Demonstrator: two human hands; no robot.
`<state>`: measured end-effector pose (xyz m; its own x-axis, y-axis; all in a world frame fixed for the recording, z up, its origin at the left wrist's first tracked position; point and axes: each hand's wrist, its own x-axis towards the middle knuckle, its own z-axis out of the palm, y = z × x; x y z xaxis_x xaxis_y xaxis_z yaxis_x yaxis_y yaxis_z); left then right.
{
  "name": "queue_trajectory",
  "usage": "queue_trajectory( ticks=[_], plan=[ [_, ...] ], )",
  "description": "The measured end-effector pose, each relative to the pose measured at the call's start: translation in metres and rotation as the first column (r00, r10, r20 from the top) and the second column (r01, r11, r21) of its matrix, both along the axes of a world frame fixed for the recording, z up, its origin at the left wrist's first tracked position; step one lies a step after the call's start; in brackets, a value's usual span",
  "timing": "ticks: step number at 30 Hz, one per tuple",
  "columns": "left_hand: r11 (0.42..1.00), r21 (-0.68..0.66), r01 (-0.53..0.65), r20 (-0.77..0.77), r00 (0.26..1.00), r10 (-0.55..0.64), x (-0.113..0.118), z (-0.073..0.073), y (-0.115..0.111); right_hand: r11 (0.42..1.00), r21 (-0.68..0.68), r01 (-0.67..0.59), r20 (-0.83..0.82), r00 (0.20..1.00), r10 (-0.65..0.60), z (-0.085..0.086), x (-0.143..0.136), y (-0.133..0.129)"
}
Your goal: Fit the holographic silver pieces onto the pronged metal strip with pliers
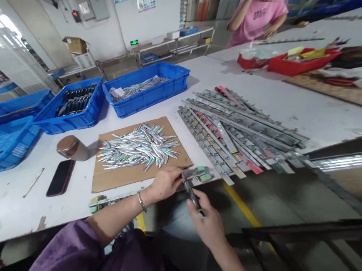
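Note:
My right hand (208, 221) is wrapped round a dark, narrow metal tool (190, 191), which looks like pliers and slants up to the left. My left hand (165, 185) is closed at the tool's tip, its fingers pinched together; what they hold is hidden. By both hands, at the table's front edge, lies a metal strip (191, 172) with green and yellow pieces on its end; it seems to pass under my left forearm. Just beyond, a pile of shiny silver slivers (141, 147), pointed like small fish-shaped lures, lies on a cardboard sheet (102, 180).
Metal racks with clips (232, 127) are stacked on the right. A phone (60, 178) and a brown-lidded jar (72, 148) stand left. Blue crates (120, 110) line the far side, some holding parts. Red trays (286, 66) sit farther right, near a person in pink (259, 16).

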<state>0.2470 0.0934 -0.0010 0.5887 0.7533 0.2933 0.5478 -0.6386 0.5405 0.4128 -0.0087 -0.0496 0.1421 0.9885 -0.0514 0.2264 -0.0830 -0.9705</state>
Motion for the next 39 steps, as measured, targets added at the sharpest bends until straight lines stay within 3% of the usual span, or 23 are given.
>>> queue_trajectory(
  ticks=[1,2,4,6,9,11,13,15,18,19,21,26,31,36,39],
  plan=[
    [1.000,0.000,0.002,-0.002,1.000,-0.002,0.000,-0.001,-0.001,0.997,-0.073,-0.031,-0.268,0.963,0.010,-0.005,0.002,0.002],
    [1.000,-0.001,0.005,-0.004,1.000,-0.005,0.000,-0.002,-0.001,0.987,-0.137,-0.087,-0.511,0.860,0.005,-0.010,0.003,0.004],
    [1.000,-0.007,0.011,-0.012,1.000,-0.012,0.001,-0.005,-0.001,0.952,-0.212,-0.221,-0.814,0.578,-0.047,-0.018,0.005,0.006],
    [1.000,-0.015,0.005,-0.016,1.000,-0.005,0.003,-0.007,0.000,0.921,-0.228,-0.316,-0.926,0.362,-0.106,-0.022,0.004,0.006],
    [1.000,-0.028,0.005,-0.024,1.000,-0.006,0.003,-0.004,0.000,0.913,-0.231,-0.337,-0.963,0.212,-0.165,-0.021,0.001,0.004],
    [0.998,-0.051,0.021,-0.039,0.999,-0.023,-0.002,0.005,0.000,0.909,-0.261,-0.323,-0.955,0.223,-0.195,-0.017,0.001,0.000],
    [0.998,-0.070,-0.002,-0.099,0.995,-0.005,-0.014,0.018,0.002,0.914,-0.305,-0.268,-0.925,0.312,-0.217,-0.014,0.003,-0.006],
    [0.988,-0.059,-0.146,-0.245,0.961,0.127,-0.032,0.033,0.007,0.928,-0.323,-0.183,-0.881,0.417,-0.224,-0.011,0.006,-0.016],
    [0.892,0.013,-0.452,-0.538,0.748,0.388,-0.060,0.048,0.019,0.943,-0.318,-0.098,-0.835,0.501,-0.229,-0.008,0.004,-0.033],
    [0.859,0.029,-0.511,-0.606,0.674,0.422,-0.066,0.049,0.023,0.943,-0.320,-0.089,-0.826,0.513,-0.232,-0.006,0.001,-0.038],
    [0.831,0.039,-0.555,-0.675,0.599,0.431,-0.075,0.049,0.029,0.938,-0.336,-0.083,-0.811,0.532,-0.243,-0.004,-0.007,-0.044],
    [0.796,0.053,-0.603,-0.689,0.555,0.466,-0.084,0.041,0.031,0.933,-0.344,-0.103,-0.806,0.543,-0.237,-0.001,-0.026,-0.047],
    [0.803,0.036,-0.595,-0.660,0.589,0.466,-0.102,0.046,0.027,0.939,-0.327,-0.107,-0.795,0.568,-0.213,-0.007,-0.029,-0.046],
    [0.864,-0.029,-0.503,-0.472,0.768,0.432,-0.129,0.064,0.020,0.947,-0.311,-0.080,-0.742,0.643,-0.189,-0.005,-0.027,-0.046],
    [0.865,-0.042,-0.500,-0.375,0.810,0.450,-0.138,0.076,0.017,0.955,-0.290,-0.069,-0.725,0.667,-0.172,-0.001,-0.029,-0.045]
  ],
)
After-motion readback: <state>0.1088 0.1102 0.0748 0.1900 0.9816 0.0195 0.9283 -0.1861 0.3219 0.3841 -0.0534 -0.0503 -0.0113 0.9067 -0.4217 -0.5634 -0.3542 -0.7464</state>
